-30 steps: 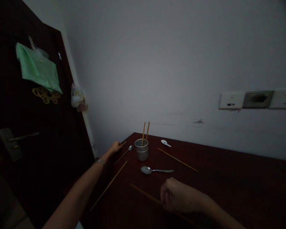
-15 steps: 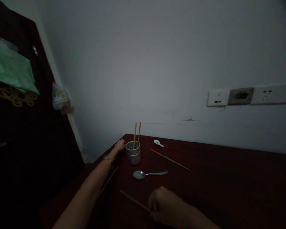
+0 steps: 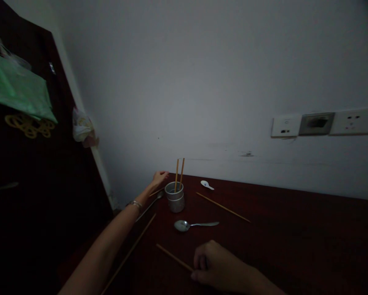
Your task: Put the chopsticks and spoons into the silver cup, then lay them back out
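My right hand rests on the dark red table near its front, fingers closed round the end of a wooden chopstick that points left and away. My left hand hovers just left of a small metal cup, fingers loosely stretched toward it and holding nothing that shows. Two chopsticks stand upright in the cup. A short chopstick and a thin metal spoon lie below the left hand.
A larger metal spoon lies before the cup. A white ceramic spoon and another chopstick lie behind and to the right. A long chopstick lies along the table's left edge. A dark door with a green bag stands left; wall sockets sit right.
My left hand has lifted off the chopstick at the table's far corner and now sits higher, beside the cup. My right hand stays closed on its chopstick. The view shifted right.
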`<state>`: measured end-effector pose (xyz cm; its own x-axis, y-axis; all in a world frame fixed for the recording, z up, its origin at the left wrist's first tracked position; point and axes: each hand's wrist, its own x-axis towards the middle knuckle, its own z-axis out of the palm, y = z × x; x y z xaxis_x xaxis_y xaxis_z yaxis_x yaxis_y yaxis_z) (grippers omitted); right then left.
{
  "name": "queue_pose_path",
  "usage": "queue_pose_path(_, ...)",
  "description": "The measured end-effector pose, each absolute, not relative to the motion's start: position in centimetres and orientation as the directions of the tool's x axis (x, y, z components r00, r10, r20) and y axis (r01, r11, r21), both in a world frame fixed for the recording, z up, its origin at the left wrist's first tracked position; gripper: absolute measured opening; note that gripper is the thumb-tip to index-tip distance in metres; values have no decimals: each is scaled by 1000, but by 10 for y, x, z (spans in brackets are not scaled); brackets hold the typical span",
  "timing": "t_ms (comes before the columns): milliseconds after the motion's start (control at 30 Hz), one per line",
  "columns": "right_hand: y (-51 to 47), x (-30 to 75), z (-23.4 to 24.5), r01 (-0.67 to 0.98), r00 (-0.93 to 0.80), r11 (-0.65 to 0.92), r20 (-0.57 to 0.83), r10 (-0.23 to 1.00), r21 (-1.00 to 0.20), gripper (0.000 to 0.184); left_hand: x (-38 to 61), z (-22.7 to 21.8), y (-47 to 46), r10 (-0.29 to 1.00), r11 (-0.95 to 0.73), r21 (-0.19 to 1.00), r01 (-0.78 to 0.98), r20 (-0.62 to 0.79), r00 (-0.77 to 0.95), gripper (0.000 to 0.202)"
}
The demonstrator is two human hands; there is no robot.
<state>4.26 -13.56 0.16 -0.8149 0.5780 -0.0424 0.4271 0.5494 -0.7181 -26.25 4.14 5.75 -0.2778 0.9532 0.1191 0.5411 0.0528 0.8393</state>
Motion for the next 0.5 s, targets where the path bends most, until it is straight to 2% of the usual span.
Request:
queue_pose_path(133,-131,43,1,373,-815,446,-59,576,-813,20,-240,81,33,984,-136,938,318,165,-64,49)
queue_pose_path(200,-128,43,-1,375,-807,392,-88,584,-840,20,-226,86,27,984,-180,958,223,175,44,58)
queue_pose_path(333,-123,42,-6,380,-805,299,-154,573,-875,20,-207,82,27,975,-224,936,273,218,52,78)
queue_pose_path(400,-122,41,-9,369,-806,273,-159,570,-888,19,-203,80,31,979,-203,936,287,199,44,75)
queue_pose_path(500,-121,41,-11,347,-808,253,-151,570,-903,17,-201,81,33,991,-131,967,220,125,40,52)
